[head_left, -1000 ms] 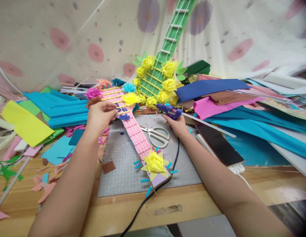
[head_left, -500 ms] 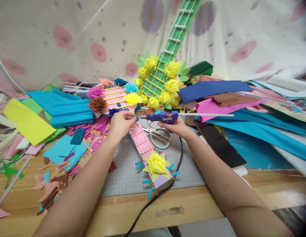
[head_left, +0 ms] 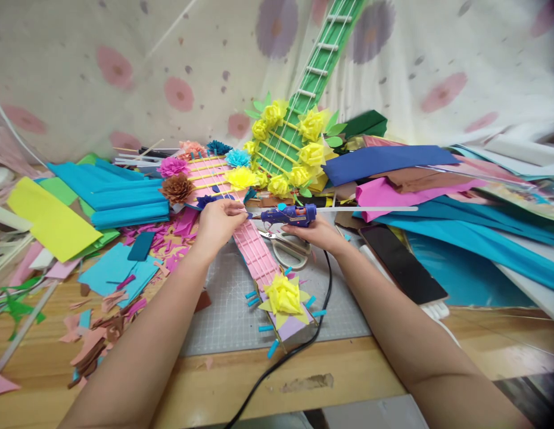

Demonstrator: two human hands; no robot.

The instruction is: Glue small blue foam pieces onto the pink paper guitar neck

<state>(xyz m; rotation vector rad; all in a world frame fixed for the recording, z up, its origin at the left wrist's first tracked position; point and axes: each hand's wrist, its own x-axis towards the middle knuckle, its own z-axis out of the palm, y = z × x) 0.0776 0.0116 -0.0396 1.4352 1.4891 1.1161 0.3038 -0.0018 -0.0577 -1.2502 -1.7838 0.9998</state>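
My right hand (head_left: pixel 319 232) is wrapped round a dark blue hot glue gun (head_left: pixel 289 214), a long white glue stick (head_left: pixel 366 209) jutting from its back. The gun's nozzle points left, close to the fingertips of my left hand (head_left: pixel 221 223). Those fingers pinch a small dark blue paper piece (head_left: pixel 249 216), mostly hidden. Beneath lies a pink paper guitar (head_left: pixel 255 253) with white strings, paper flowers round its body and a yellow flower (head_left: pixel 283 293) on its head. Whether the nozzle touches the paper, I cannot tell.
Scissors (head_left: pixel 289 249) lie on the grey cutting mat (head_left: pixel 214 325). A black cord (head_left: pixel 277 364) runs across the front. Behind stands a green paper guitar (head_left: pixel 283 140). Blue crepe paper (head_left: pixel 129 202) and scraps (head_left: pixel 92 339) cover the left; a phone (head_left: pixel 402 262) lies right.
My right hand has brought the glue gun slightly left, its nozzle nearer the left fingertips. My left hand has stayed nearly still.
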